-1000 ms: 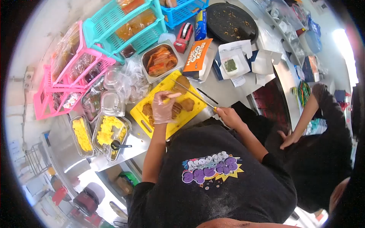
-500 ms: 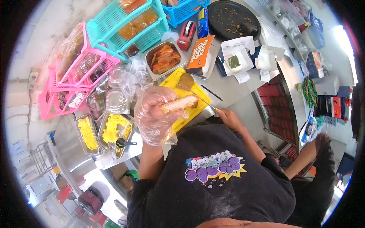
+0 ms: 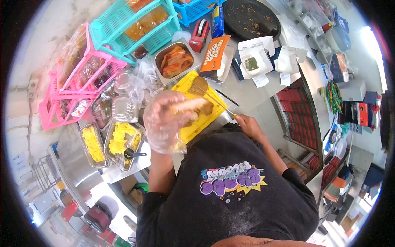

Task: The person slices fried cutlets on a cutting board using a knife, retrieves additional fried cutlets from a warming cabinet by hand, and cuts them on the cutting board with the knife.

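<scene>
My left hand [image 3: 164,119], in a clear plastic glove, is closed on a breaded cutlet [image 3: 207,108] above the yellow cutting board [image 3: 214,122]. The cutlet's pale cut side faces up, slightly blurred. In my right hand [image 3: 248,125], at the board's near right corner, is a knife [image 3: 218,101]. Its blade slants up and left across the board, past the cutlet. The tip lies over another browned piece [image 3: 200,85] at the far end of the board. Along the board's right edge lies a thin black stick [image 3: 227,97].
Behind the board stand a metal pan of orange-red food [image 3: 177,61], an orange box [image 3: 216,53] and an open white box [image 3: 251,66]. To the left are trays of yellow food [image 3: 92,144], clear lidded containers [image 3: 124,108] and pink baskets [image 3: 53,101]. A round black tray [image 3: 253,20] lies at the back.
My left hand has turned the cutlet and shifted it slightly left and up. The knife blade now reaches over the far browned piece. Another person's arm at the right has left the view.
</scene>
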`<state>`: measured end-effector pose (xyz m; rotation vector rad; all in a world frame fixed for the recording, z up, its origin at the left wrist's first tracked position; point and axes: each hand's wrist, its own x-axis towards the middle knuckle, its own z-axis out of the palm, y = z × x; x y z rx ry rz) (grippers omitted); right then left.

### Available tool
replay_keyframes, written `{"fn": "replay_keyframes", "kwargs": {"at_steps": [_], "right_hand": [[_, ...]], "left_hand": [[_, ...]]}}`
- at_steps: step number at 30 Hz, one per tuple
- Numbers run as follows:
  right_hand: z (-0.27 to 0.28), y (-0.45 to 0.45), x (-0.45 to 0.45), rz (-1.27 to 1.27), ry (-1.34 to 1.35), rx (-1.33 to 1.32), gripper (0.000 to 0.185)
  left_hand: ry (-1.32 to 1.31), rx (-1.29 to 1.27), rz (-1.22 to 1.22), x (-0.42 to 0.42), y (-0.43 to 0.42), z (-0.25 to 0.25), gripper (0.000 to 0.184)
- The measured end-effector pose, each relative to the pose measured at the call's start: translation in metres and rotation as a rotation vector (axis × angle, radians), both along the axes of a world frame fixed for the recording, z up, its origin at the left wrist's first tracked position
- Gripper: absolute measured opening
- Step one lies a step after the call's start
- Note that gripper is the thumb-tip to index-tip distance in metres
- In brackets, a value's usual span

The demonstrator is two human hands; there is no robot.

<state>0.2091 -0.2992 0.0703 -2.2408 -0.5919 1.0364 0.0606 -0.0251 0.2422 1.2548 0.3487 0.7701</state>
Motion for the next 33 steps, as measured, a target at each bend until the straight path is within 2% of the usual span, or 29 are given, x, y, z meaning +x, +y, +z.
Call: {"fn": "replay_keyframes", "kwargs": {"at_steps": [3,5,8,11,14,17,20,24,27,32,33], "right_hand": [[-0.007,-0.009,0.002,-0.038,-0.013,-0.019,0.051],[-0.008,-0.015,0.003,-0.065,-0.007,-0.015,0.052],[-0.013,-0.026,0.004,-0.09,-0.022,-0.021,0.053],[-0.007,-0.032,0.006,-0.113,-0.021,-0.033,0.053],[-0.008,-0.037,0.007,-0.142,-0.018,-0.02,0.053],[-0.008,-0.044,0.005,-0.144,-0.016,-0.041,0.053],[-0.009,-0.049,0.0,-0.155,-0.031,-0.01,0.054],[-0.003,-0.054,0.001,-0.162,-0.008,-0.001,0.053],[-0.01,-0.059,0.004,-0.159,-0.012,-0.015,0.052],[0.004,-0.067,0.012,-0.148,-0.038,-0.024,0.052],[0.006,-0.068,0.012,-0.15,-0.037,-0.034,0.052]], "left_hand": [[0.552,0.095,-0.164,0.005,0.044,-0.075,0.034],[0.823,0.191,-0.269,0.002,0.065,-0.169,0.033],[1.041,0.593,-0.221,0.017,0.063,-0.209,0.048],[1.246,0.408,-0.158,0.037,0.068,-0.243,0.055],[1.188,0.3,0.01,0.049,0.049,-0.21,0.048],[1.158,0.306,0.106,0.051,0.037,-0.214,0.046],[1.306,0.563,-0.114,0.05,0.055,-0.222,0.048],[1.202,0.947,-0.142,0.077,0.064,-0.181,0.055],[1.176,1.11,-0.299,0.125,0.046,-0.158,0.064],[1.123,1.156,-0.277,0.134,0.06,-0.221,0.076],[1.139,1.185,-0.274,0.131,0.06,-0.216,0.078]]}}
